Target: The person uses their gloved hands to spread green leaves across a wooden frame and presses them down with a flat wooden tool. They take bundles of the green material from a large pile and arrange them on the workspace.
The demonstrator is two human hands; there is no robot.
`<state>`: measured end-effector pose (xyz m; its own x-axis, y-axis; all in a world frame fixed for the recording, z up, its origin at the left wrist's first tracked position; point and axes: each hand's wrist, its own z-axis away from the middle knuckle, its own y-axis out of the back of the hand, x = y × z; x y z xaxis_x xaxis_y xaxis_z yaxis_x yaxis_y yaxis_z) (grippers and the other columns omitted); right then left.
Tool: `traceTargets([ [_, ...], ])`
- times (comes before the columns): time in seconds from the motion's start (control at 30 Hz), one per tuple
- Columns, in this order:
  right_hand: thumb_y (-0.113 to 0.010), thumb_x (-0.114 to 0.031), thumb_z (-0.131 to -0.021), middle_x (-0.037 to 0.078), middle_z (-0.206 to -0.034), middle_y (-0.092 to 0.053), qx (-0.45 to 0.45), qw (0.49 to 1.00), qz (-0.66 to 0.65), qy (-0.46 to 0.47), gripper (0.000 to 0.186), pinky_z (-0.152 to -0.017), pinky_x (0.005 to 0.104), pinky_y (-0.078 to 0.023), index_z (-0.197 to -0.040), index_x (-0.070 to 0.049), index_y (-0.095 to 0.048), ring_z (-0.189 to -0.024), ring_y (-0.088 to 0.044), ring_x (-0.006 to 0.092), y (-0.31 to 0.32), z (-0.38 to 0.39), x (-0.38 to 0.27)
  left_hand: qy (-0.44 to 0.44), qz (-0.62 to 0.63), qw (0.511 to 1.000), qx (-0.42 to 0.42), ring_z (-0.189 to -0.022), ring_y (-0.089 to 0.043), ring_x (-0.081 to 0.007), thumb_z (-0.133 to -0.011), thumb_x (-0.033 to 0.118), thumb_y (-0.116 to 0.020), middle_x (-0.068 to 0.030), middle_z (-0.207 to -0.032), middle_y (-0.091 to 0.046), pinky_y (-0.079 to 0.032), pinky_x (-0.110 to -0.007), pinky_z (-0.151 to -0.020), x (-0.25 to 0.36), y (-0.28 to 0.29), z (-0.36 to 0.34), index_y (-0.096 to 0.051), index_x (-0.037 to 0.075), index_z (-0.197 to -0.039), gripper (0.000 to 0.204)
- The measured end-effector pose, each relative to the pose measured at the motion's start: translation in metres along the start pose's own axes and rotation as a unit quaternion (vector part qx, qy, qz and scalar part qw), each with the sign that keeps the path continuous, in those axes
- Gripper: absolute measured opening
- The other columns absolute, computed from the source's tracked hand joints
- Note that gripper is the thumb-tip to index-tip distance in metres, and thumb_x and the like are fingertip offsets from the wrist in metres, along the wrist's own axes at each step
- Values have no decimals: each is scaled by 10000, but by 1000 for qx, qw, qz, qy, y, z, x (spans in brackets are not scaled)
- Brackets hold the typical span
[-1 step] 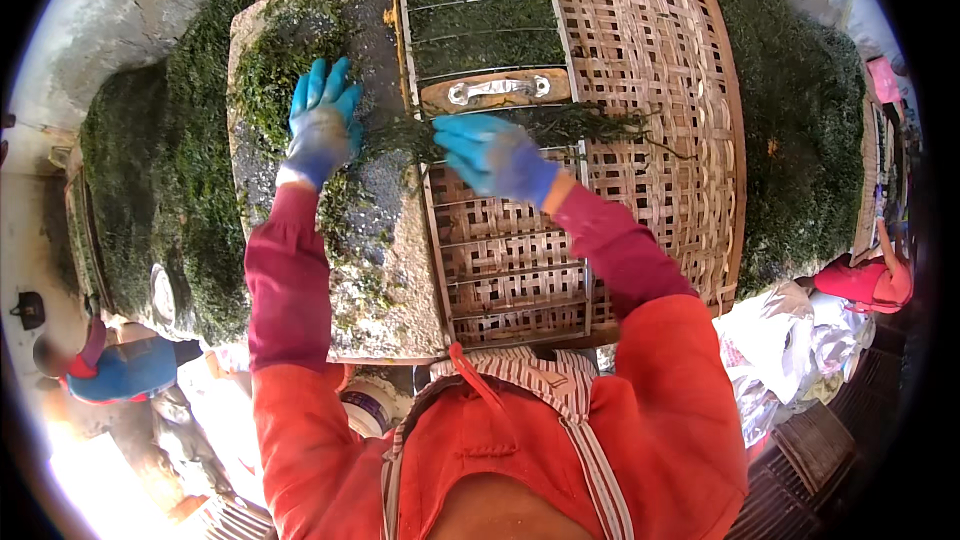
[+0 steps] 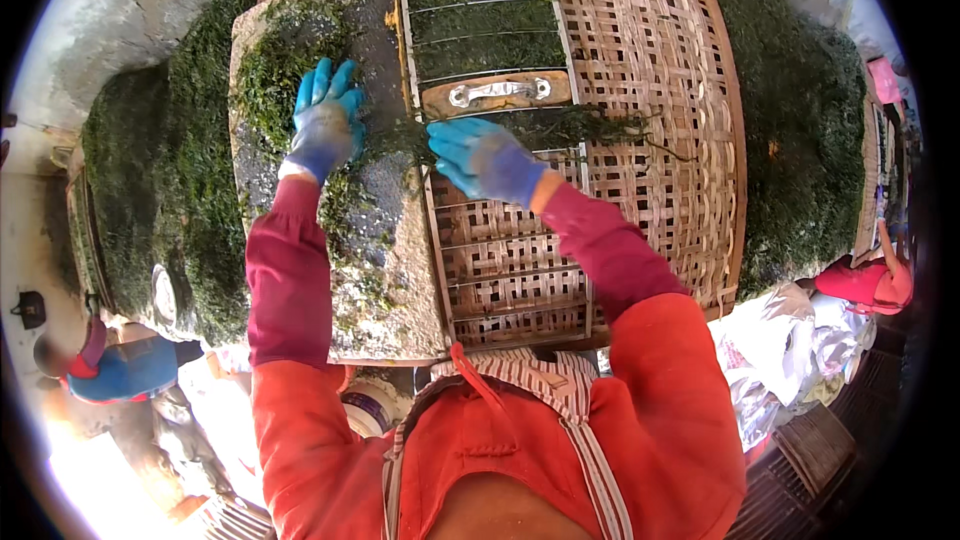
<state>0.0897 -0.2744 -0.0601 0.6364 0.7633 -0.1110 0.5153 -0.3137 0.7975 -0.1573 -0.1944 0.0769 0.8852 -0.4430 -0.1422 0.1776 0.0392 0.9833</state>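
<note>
My left hand (image 2: 325,125), in a blue-coated glove, rests with its fingers stretched out at the edge of a clump of dark green seaweed (image 2: 270,80). The clump lies on a worn, stone-like board (image 2: 400,290). My right hand (image 2: 482,158), gloved the same way, has its fingers extended over a strip of loose seaweed (image 2: 590,124) beside the metal frame (image 2: 587,270). Above it sits a wooden block with a metal handle (image 2: 500,92). Beyond the block, the frame's far sections hold a thin, flat layer of seaweed (image 2: 485,25). Its near sections show bare wicker beneath.
A woven wicker mat (image 2: 650,60) with a wooden rim extends right of the frame. Heaped seaweed (image 2: 205,130) stands on the left, and another heap (image 2: 795,130) on the right. One person (image 2: 125,365) is at lower left, another (image 2: 868,282) at far right.
My right hand has shifted slightly left along the seaweed strip. My left hand has moved a little to the right. The handled block stays in place.
</note>
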Motion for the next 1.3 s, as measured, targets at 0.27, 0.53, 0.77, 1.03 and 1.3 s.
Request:
traceTargets([
  [0.27,-630,-343,-948,74,-1485,-566,-203,975,47,-82,368,-1195,434,-347,-1246,-144,-712,-1350,-520,271,0,-2,-9,-78,461,882,-55,-645,-627,-143,-936,113,-715,-51,-861,-695,-586,-316,-639,9,-1,30,-687,62,-960,63],
  [0.53,-679,-290,-919,92,-1371,-634,-164,982,-2,-92,310,-1175,434,-383,-1161,-105,-735,-1328,-532,280,0,-1,-7,95,436,891,-82,-1186,-666,-291,-877,220,-815,-194,-1339,-634,-572,-409,-1002,-47,36,63,-512,45,-1431,655],
  [0.77,-667,-273,-911,123,-1294,-662,-43,993,-44,-103,297,-1133,461,-410,-1119,-69,-723,-1265,-576,305,0,1,-20,-6,74,997,-8,-1082,-700,-301,-924,272,-729,-174,-1312,-662,-591,-411,-909,25,-16,45,-457,98,-1523,680],
  [1.03,-663,-172,-895,93,-1112,-663,-26,961,-187,-200,230,-872,431,-525,-1106,-82,-647,-1025,-634,308,-46,38,-21,-220,60,957,178,-743,-706,-254,-748,131,-682,-81,-813,-689,-573,-429,-600,178,-55,-45,-709,90,-918,177],
  [1.3,-669,-216,-924,106,-1096,-659,77,973,-147,-161,261,-869,453,-538,-1142,-75,-638,-1024,-646,286,33,-3,-18,-195,445,786,383,-810,-733,-265,-846,6,-653,-122,-1093,-737,-625,-344,-709,168,-46,8,-666,106,-1300,465],
])
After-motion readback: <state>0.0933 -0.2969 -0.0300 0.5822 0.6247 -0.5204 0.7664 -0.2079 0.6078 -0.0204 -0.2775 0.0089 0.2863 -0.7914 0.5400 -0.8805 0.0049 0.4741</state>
